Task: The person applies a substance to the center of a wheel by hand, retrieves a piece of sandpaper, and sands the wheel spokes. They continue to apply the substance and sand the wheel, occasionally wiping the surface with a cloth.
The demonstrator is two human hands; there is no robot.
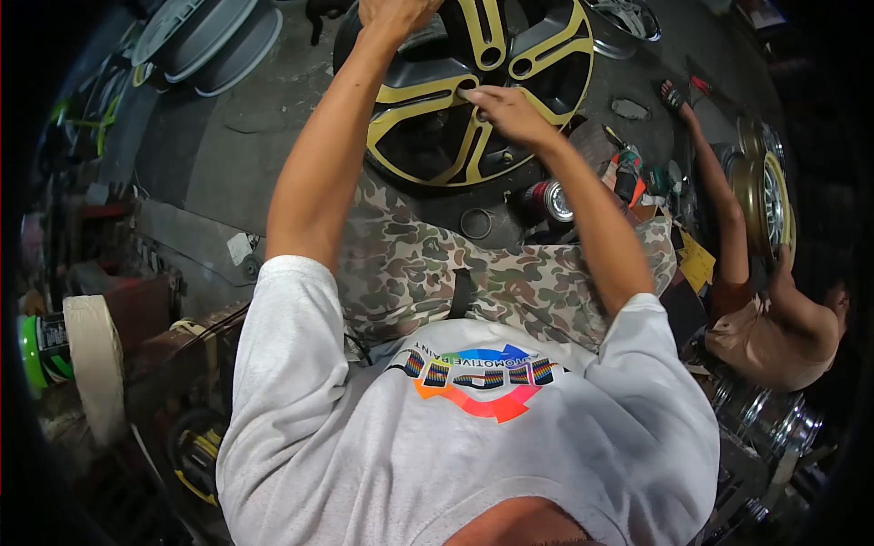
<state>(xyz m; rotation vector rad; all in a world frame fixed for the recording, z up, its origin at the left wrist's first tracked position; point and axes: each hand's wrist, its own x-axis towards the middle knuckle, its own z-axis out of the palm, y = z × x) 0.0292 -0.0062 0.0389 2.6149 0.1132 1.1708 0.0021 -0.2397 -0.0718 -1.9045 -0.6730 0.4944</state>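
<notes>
Head view, alloy wheel [455,100] face-up, left hand [393,16] gripping rim, right hand [505,111] pinching small piece on spoke.

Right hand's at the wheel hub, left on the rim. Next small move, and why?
Probably slide the right hand a little further along the yellow-edged spoke it touches near the hub, while the left hand steadies the wheel at its top rim. The fingertips sit at the spoke's inner end, so most of its length lies ahead. Whether they pinch anything is unclear.

Bare concrete floor [246,136] lies open left of the alloy wheel [473,91]; spray can [546,200], tools [628,173] and a co-worker [774,328] crowd its right.
</notes>
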